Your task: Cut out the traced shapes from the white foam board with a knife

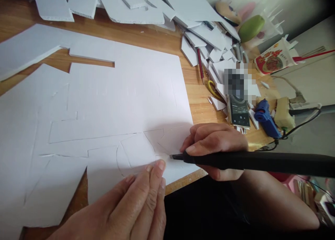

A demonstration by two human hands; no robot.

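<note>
A large white foam board (123,93) lies on the wooden table, with outlines marked on its surface and several pieces cut out of it. My right hand (217,145) is closed around a black craft knife (243,160). The knife's small blade points left and its tip is at the board near the front edge; whether it has sunk in I cannot tell. Just left of the tip, my left hand (133,201) presses on the board with fingers stretched out and close together, holding nothing. Its fingertips nearly meet the blade.
Foam board offcuts (131,6) are heaped along the back. To the right are a red pencil (200,65), yellow-handled scissors (215,89), a phone (238,110), a blue glue gun (267,119), a power strip (284,112) and a paper cup (273,56). The table edge (185,184) is near.
</note>
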